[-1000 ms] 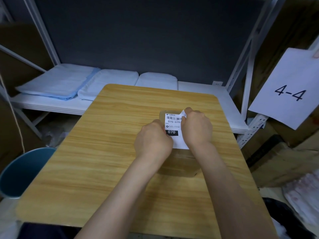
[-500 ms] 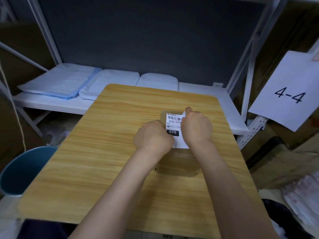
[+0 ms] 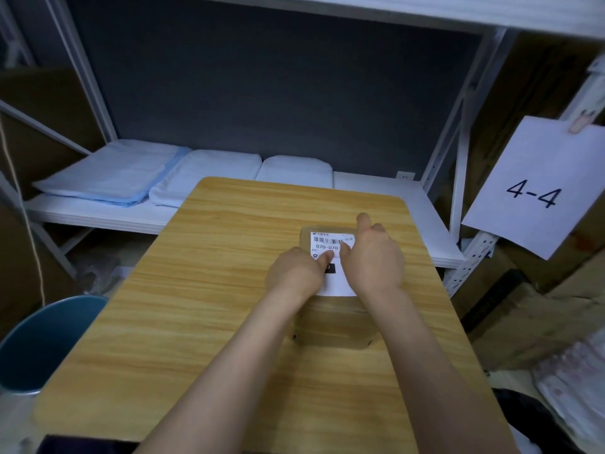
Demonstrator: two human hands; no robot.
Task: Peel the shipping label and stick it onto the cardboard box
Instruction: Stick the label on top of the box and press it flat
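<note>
A small brown cardboard box (image 3: 334,326) stands on the wooden table (image 3: 203,306), right of centre. A white shipping label (image 3: 329,242) with a barcode and "070-070" lies flat on the box top. My left hand (image 3: 296,273) rests on the label's left side with the thumb pressing on it. My right hand (image 3: 373,257) covers the label's right side, its thumb on the label and its index finger stretched past the box's far right corner. Both hands hide much of the label and box top.
A white metal shelf (image 3: 229,217) behind the table holds folded white and blue cloths (image 3: 131,178). A blue bin (image 3: 42,342) stands at the lower left. A paper sign reading "4-4" (image 3: 533,191) hangs at the right above cardboard boxes (image 3: 540,316).
The label's raised top right corner has been laid down flat on the box. My fingers have spread from a pinch into pressing on the label.
</note>
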